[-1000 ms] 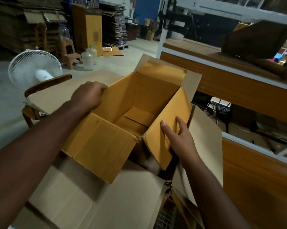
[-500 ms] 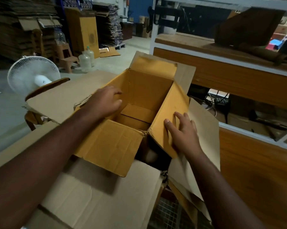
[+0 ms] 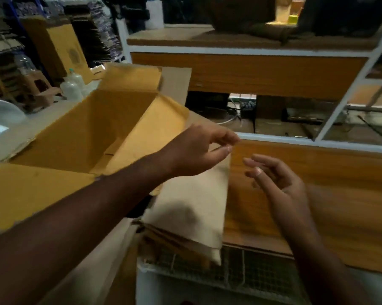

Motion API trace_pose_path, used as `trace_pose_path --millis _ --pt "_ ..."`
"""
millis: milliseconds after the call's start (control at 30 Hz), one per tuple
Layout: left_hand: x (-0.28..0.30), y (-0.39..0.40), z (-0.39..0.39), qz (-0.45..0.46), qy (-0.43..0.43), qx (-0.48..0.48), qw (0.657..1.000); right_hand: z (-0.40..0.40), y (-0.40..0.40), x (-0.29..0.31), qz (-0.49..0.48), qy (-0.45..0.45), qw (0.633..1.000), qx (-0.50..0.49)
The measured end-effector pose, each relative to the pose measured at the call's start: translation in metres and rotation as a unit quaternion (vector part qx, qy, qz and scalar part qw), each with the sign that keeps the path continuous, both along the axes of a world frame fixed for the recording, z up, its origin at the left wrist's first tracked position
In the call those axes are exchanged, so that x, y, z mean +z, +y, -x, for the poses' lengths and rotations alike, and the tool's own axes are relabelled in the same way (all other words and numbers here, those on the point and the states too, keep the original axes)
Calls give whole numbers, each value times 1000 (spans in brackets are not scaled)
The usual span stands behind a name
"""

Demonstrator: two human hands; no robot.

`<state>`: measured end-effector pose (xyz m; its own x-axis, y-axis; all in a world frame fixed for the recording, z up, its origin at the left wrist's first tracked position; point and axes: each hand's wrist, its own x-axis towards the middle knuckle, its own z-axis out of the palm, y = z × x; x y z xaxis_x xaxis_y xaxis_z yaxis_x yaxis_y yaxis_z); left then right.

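An open yellow-brown cardboard box (image 3: pixel 86 128) lies at the left with its flaps spread outwards. A pale flat cardboard sheet (image 3: pixel 192 205) leans beside the box's right flap. My left hand (image 3: pixel 196 150) reaches across over the box flap, and its thumb and fingertips pinch the sheet's top right corner; motion blur softens the contact. Just right of the sheet's edge my right hand (image 3: pixel 280 183) hovers in front of a wooden panel, fingers loosely spread, holding nothing.
A white-framed shelf unit with wooden panels (image 3: pixel 273 73) fills the right and back. A wire mesh surface (image 3: pixel 240 271) lies below the sheet. Two plastic bottles (image 3: pixel 71 89), a white fan (image 3: pixel 1 115) and stacked flat cardboard (image 3: pixel 60 45) stand at the left.
Both hands left the box. My left hand crossed from the box's left wall to the sheet's corner at the right. My right hand came off the right flap and now hovers free.
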<state>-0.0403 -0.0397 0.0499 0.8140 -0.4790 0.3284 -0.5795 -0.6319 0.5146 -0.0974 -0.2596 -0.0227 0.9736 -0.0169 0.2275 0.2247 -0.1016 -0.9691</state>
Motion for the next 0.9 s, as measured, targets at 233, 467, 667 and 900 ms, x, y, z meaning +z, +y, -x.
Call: trace_pose_path --millis 233,467,667,900 --pt "-47 -188 -50 -128 93 -140 977 12 -172 -29 -31 33 988 -151" --pt "-105 -339 -71 -94 177 -234 951 32 -289 -57 -19 91 964 -248" --pt "-166 -479 -67 29 238 -243 940 54 -383 -76 -13 147 919 -365" --pt "-201 -622 -85 123 343 -243 899 4 -497 -77 12 133 905 -404"
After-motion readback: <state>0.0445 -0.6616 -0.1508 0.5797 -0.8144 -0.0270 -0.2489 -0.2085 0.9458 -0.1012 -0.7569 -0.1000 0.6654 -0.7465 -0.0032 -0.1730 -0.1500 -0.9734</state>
